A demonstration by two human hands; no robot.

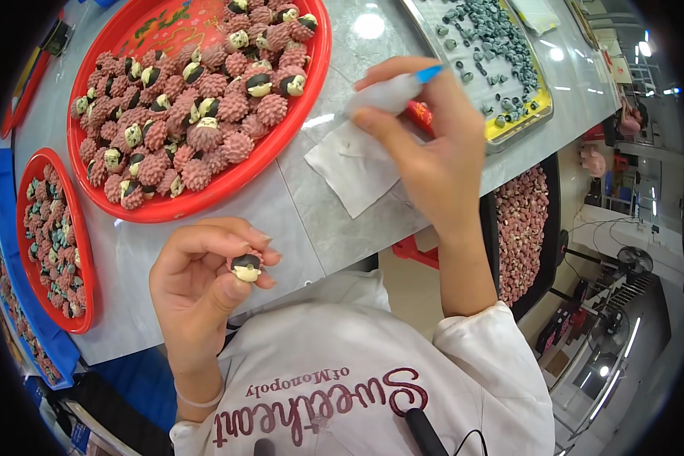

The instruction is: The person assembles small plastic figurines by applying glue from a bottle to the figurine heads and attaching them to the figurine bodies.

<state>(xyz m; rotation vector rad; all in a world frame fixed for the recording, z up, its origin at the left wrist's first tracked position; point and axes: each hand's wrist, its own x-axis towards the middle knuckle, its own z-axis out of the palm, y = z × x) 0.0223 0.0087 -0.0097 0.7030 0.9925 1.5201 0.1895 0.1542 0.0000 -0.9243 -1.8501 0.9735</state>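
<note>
Between the thumb and fingers of my left hand (197,285) is a small moulded figurine (246,269), with a cream face, a black band above it and a pink knobbly back. My right hand (448,156) is wrapped round a translucent white squeeze bottle (386,96) with a blue tip, held above the table. Below the bottle lies a white tissue (351,178), and a red object (419,115) shows partly behind my fingers. A large round red tray (205,208), beyond my left hand, bears many pink knobbly pieces (171,114), several with cream and black faces.
A yellow-rimmed tray (536,114) of small dark grey-green pieces stands at the far right. A smaller red tray (83,300) of similar figurines and a blue tray (64,357) are at the left. Beside the table at right, a black crate (549,228) holds many pink pieces.
</note>
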